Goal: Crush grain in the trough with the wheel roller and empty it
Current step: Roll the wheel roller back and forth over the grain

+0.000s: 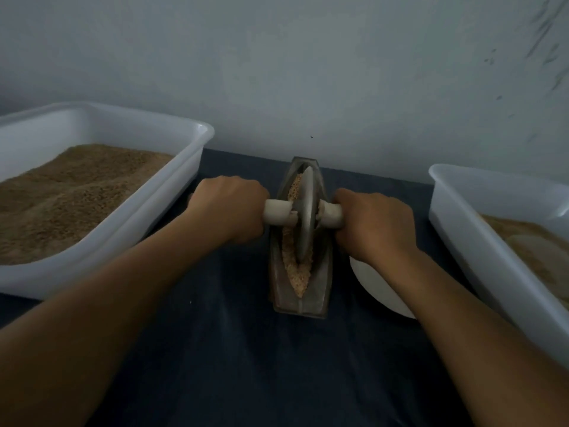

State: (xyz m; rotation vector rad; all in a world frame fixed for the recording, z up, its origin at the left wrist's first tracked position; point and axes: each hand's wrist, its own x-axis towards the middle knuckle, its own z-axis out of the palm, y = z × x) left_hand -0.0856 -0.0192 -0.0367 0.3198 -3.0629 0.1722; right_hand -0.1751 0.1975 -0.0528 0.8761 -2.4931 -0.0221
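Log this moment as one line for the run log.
phase: crushing | left hand: grips roller handle | right hand: grips roller handle | wheel roller: upright in trough | grain: in trough, not emptied

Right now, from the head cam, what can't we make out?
- White bowl: mostly hidden under the right hand and its forearm.
- Right tub: cut off by the frame edge.
- Handle ends: covered by both fists, left hand included.
- Trough floor: buried under grain and wheel.
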